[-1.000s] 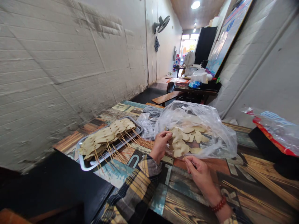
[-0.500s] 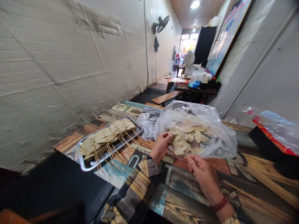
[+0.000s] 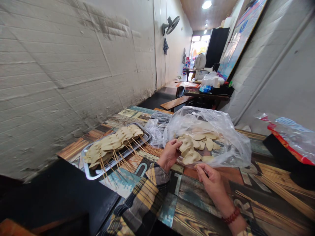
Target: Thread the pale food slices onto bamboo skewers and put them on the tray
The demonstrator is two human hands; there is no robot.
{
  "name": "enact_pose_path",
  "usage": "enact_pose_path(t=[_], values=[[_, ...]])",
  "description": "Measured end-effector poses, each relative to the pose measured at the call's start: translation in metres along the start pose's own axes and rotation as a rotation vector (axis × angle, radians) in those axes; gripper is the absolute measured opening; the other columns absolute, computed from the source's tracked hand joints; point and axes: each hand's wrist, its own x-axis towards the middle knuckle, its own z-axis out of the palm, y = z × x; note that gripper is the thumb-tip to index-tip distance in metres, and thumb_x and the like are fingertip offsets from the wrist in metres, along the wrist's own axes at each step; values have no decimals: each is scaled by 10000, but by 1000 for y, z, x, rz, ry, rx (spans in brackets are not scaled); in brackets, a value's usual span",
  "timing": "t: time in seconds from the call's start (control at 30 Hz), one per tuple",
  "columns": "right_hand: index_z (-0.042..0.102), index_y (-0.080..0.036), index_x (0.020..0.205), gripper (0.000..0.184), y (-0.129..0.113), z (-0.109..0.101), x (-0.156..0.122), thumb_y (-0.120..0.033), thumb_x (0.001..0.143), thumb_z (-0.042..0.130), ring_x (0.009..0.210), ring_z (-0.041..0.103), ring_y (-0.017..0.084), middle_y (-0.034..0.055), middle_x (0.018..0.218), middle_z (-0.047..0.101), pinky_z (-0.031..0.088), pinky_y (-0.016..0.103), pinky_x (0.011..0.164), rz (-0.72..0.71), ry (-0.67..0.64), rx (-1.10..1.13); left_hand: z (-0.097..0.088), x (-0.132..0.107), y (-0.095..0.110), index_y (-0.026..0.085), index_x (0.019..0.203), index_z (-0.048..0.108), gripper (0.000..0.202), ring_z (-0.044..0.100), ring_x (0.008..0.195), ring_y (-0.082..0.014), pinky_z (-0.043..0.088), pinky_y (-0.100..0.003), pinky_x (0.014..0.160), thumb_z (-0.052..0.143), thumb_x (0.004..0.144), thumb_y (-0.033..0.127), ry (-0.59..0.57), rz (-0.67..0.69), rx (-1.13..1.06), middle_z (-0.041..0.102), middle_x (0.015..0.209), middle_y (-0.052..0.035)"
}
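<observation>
Left hand (image 3: 170, 153): thumb and fingers nearly together, pinching the far left edge of the threaded slices (image 3: 189, 150). Right hand (image 3: 209, 178): thumb and forefinger pressed together on the skewer stick (image 3: 196, 163), at the near end of the same slices; other fingers curled in, partly hidden. Threaded slices: between both hands, at the near left side of the clear bag (image 3: 197, 114). Cannot tell whether resting or raised.

Just beyond, within the clear bag: loose slices (image 3: 209, 144), overlapping, with no sticks visible in them. Left, on the desk (image 3: 194, 195): metal tray (image 3: 92, 178) carrying piled loaded skewers (image 3: 113, 142), bare stick ends projecting toward the near right. Far side, between tray and clear bag: crumpled small bag (image 3: 154, 131) and grey cloth (image 3: 161, 115). Near right: bare sticks (image 3: 286, 196), well apart from the right hand.

Progress, judged from the layout: a tray batch apparently finished; one skewer in hand, largely loaded; loose slices and bare sticks not yet used.
</observation>
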Motion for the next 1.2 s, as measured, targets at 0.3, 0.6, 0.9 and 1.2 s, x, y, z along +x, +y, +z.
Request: enact_pose_path(t=[0.3,0.6,0.9,1.2], values=[[656,-202,748,389,-5,0,-1,-529,886,496,498,476,135,-32,534,516,366,229,490,-60,42,-126,7,-7,-1,121,750,696,413,572,594,-123,451,-243,606,868,550,439,-67,4,45,665,678,-43],[661,-202,735,403,-3,1,0,-527,892,482,503,506,142,-26,529,541,383,235,504,-73,37,-151,9,-5,-4,126,754,699,448,590,583,-135,471,-262,606,893,484,426,-44,-11,18,671,657,-43],[721,-203,882,352,4,0,0,-488,875,515,522,543,158,-12,571,604,405,252,506,-61,-21,-137,-3,0,12,149,853,677,328,643,689,-144,516,-261,667,812,645,364,81,89,-84,687,766,-35],[735,-195,978,380,11,-5,1,-480,880,502,545,579,174,5,607,640,443,270,532,-60,-34,-187,-5,1,16,151,934,660,172,667,804,-172,535,-278,738,628,825,279,64,79,-209,698,813,-59]])
